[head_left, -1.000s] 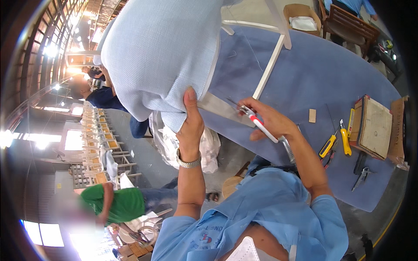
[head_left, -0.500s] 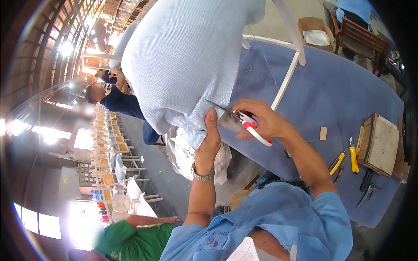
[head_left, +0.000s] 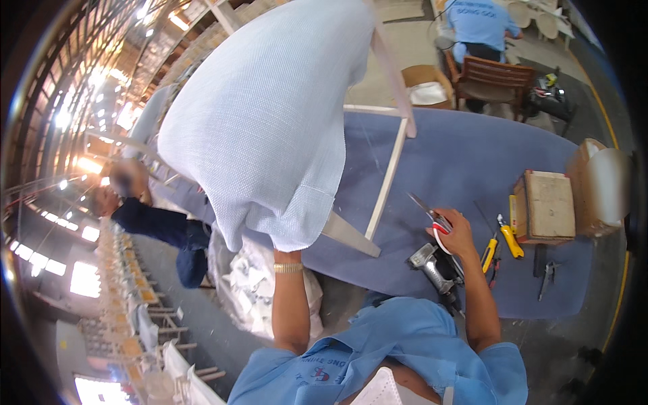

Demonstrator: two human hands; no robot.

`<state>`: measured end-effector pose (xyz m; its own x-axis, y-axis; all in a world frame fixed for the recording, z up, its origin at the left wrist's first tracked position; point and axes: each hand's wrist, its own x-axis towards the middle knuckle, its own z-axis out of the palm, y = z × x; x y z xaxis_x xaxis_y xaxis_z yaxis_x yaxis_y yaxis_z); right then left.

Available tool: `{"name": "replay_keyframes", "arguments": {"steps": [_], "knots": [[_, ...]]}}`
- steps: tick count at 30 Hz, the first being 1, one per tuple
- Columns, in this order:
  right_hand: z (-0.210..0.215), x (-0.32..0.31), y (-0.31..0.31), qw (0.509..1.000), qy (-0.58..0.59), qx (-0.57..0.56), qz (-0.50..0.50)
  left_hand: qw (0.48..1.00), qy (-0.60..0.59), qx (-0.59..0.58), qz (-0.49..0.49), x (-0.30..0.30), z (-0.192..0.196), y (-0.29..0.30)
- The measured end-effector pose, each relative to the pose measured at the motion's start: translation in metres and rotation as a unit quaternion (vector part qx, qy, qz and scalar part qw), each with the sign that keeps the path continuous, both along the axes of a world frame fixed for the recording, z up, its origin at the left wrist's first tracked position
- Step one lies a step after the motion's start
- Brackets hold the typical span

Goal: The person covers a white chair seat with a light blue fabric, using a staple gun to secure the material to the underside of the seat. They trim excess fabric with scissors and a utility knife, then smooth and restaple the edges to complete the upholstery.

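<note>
A wooden chair frame (head_left: 393, 175) draped in light blue-grey woven fabric (head_left: 270, 115) stands on the blue-covered table. My left hand (head_left: 287, 256) reaches up under the fabric's hanging lower edge; its fingers are hidden, and only the wrist with a metal watch shows. In my right hand (head_left: 456, 235) is a pair of scissors (head_left: 423, 204) with red and white handles, held over the table, the blades pointing away from me and apart from the fabric. Just beside that hand a metal staple gun (head_left: 432, 266) lies near the table's front edge.
Yellow utility knives (head_left: 509, 237), pliers (head_left: 548, 280) and a worn box (head_left: 545, 206) lie on the table (head_left: 466, 162) at right. A clear bag of scraps (head_left: 260, 290) sits on the floor. One person works at left; another sits on a wooden chair (head_left: 493, 84) at far right.
The scissors have moved away from the fabric, right and down over the table. My left hand has gone from pinching the fabric's edge to beneath it. The view has shifted, showing the staple gun.
</note>
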<state>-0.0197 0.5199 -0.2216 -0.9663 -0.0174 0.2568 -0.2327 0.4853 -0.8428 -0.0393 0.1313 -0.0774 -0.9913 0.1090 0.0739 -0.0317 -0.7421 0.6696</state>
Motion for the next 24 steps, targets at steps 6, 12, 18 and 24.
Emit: {"name": "replay_keyframes", "arguments": {"steps": [6,12,18,24], "knots": [[-0.035,0.022,0.042,0.955,-0.156,0.220,-0.121,0.912,0.038,-0.163,-0.375,-0.085,0.077,0.078],[0.120,-0.003,-0.059,0.963,0.006,-0.236,-0.127,0.802,0.104,0.138,-0.571,-0.113,0.086,0.088],[0.350,-0.070,-0.153,0.874,0.231,-0.424,0.065,0.819,0.098,0.207,-0.526,-0.116,0.049,0.055],[0.391,-0.197,-0.165,0.968,0.120,-0.212,-0.055,0.835,0.079,0.215,-0.500,-0.099,0.039,0.061]]}}
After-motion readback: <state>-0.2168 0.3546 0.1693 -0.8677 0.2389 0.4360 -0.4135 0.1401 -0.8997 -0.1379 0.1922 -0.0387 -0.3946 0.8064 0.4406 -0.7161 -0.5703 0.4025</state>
